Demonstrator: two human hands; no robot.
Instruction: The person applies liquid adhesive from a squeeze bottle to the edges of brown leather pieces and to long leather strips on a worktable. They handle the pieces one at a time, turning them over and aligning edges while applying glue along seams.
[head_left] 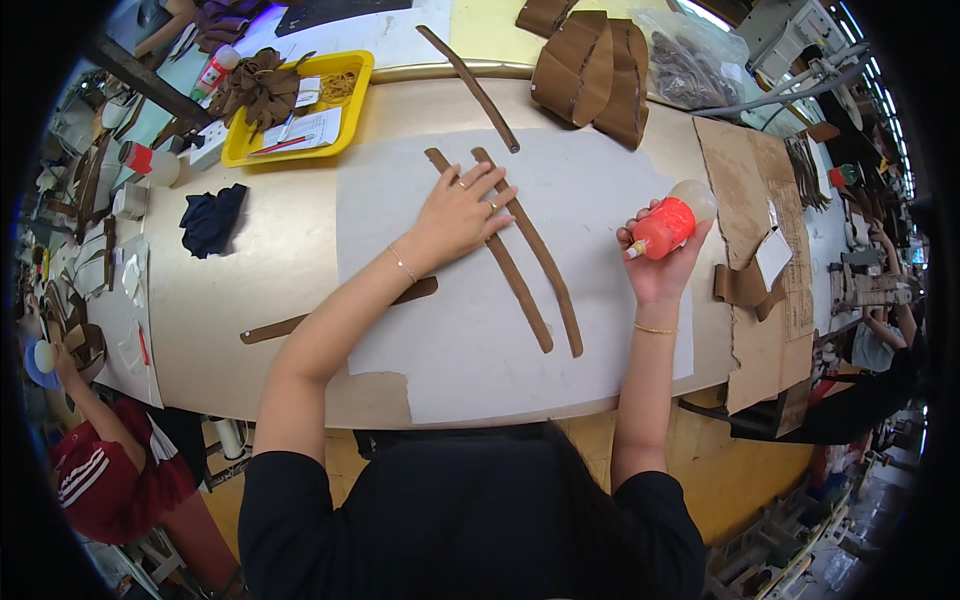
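Note:
My left hand [462, 213] lies flat with its fingers spread over two long brown strips [520, 296] [548, 262], which run side by side on a white sheet [400, 330]. In my right hand [664, 272] is a squeeze bottle [663, 228] with a red label and a pale nozzle. The bottle is tilted, its nozzle toward the left and apart from the strips. Another brown strip [468, 85] reaches from the far edge of the table to the sheet. Under my left forearm lies one more brown strip [275, 330], partly hidden.
A yellow tray [352, 125] with brown pieces, paper and a pen stands far left, near a dark cloth [212, 220]. Wide brown pieces [575, 75] and a plastic bag [695, 65] lie at the far right. Cardboard [765, 350] covers the right edge. Other people sit nearby.

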